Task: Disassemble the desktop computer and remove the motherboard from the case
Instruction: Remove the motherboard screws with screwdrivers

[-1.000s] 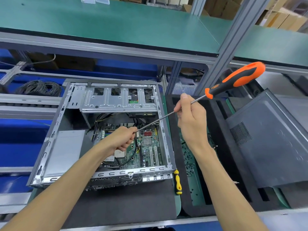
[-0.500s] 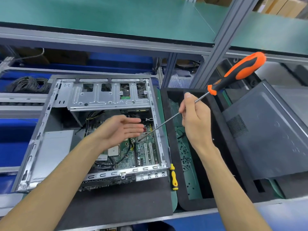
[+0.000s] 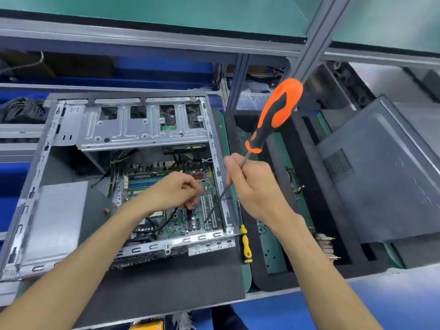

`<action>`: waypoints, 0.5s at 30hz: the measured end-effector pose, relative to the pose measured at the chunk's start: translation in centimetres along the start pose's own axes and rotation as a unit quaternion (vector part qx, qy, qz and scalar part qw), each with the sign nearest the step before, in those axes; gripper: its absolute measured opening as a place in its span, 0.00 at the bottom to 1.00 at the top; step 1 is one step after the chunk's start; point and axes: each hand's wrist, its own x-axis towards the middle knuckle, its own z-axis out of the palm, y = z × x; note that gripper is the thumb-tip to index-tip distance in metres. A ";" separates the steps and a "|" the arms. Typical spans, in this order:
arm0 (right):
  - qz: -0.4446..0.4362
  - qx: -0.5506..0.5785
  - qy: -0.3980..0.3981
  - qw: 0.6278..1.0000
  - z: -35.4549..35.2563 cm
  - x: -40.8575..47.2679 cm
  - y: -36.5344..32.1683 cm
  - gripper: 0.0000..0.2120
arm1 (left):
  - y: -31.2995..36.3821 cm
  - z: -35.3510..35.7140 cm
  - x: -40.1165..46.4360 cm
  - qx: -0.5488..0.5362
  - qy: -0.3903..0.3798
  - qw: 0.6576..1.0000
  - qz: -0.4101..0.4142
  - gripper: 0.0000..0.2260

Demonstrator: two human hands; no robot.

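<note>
The right hand (image 3: 252, 184) grips the shaft of a long screwdriver (image 3: 273, 122), its tip down on the motherboard (image 3: 181, 222) near the case's (image 3: 59, 210) front right corner. The left hand (image 3: 173, 191) hovers over the board, fingers curled as if pinching something small; what, I cannot tell. The side panel (image 3: 381, 186) already leans at the desk's right, and a small yellow screwdriver (image 3: 245, 246) lies beside the case. The board sits inside, cables attached, so much of the job looks undone.
</note>
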 end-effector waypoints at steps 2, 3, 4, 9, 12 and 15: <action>-0.012 -0.008 -0.013 1.000 0.6 -0.1 0.3 0.23 | -0.6 0.3 -0.1 0.033 -0.040 0.999 -0.003 0.07; -0.015 -0.008 -0.016 1.000 0.8 -0.2 0.4 0.25 | -1.0 0.5 -0.2 0.049 -0.059 0.997 -0.011 0.07; -0.014 -0.004 -0.018 1.000 1.0 -0.3 0.6 0.27 | -1.3 0.6 -0.3 0.067 -0.076 0.995 -0.021 0.07; -0.006 0.023 -0.010 1.000 2.3 -0.5 1.3 0.33 | -2.5 1.2 -0.9 0.102 -0.091 0.989 -0.051 0.13; -0.015 0.037 0.013 0.999 3.3 -0.8 1.9 0.33 | -2.7 1.5 -1.4 0.132 -0.066 0.988 -0.038 0.13; -0.025 0.055 0.040 0.997 4.1 -1.4 2.4 0.30 | -2.6 1.5 -1.6 0.229 -0.061 0.971 -0.025 0.13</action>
